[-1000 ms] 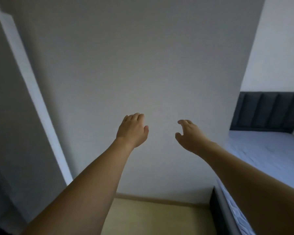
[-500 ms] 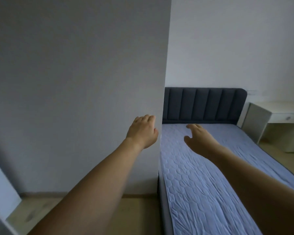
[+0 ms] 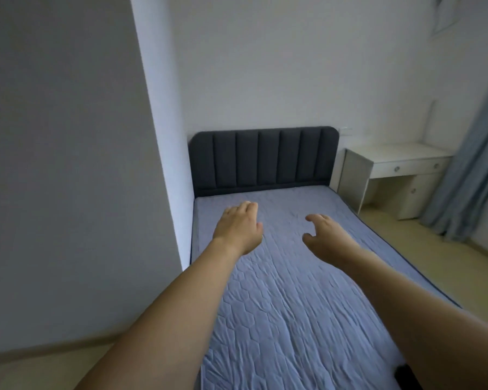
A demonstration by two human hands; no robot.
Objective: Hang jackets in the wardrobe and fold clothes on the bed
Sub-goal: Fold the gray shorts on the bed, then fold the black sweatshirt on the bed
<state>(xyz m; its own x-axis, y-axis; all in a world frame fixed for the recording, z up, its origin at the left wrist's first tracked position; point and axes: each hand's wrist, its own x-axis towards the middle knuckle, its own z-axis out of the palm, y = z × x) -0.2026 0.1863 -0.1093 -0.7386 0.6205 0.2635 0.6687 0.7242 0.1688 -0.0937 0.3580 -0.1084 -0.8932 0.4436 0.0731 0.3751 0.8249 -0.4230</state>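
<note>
The bed (image 3: 293,291) lies straight ahead of me, running away toward the far wall, its mattress covered by a pale blue quilted sheet (image 3: 288,319) stitched in a hexagon pattern and lightly wrinkled. At its far end stands a dark padded headboard (image 3: 262,160) with upright channels, set against the white wall. Both my arms reach forward over the mattress. My left hand (image 3: 238,228) hangs above the sheet near the bed's left edge, palm down, fingers loosely curved and holding nothing. My right hand (image 3: 326,237) is beside it, a gap between the two, thumb spread away from gently bent fingers, and it too holds nothing; I cannot tell whether either hand touches the sheet. To my left a tall pale panel (image 3: 68,178) rises close alongside the bed, its front edge lit brighter than its face. To the right of the headboard stands a white desk (image 3: 397,164) with a drawer and small round knobs, and beyond it a blue-grey curtain (image 3: 471,164) hangs down to the light wooden floor (image 3: 423,235).
</note>
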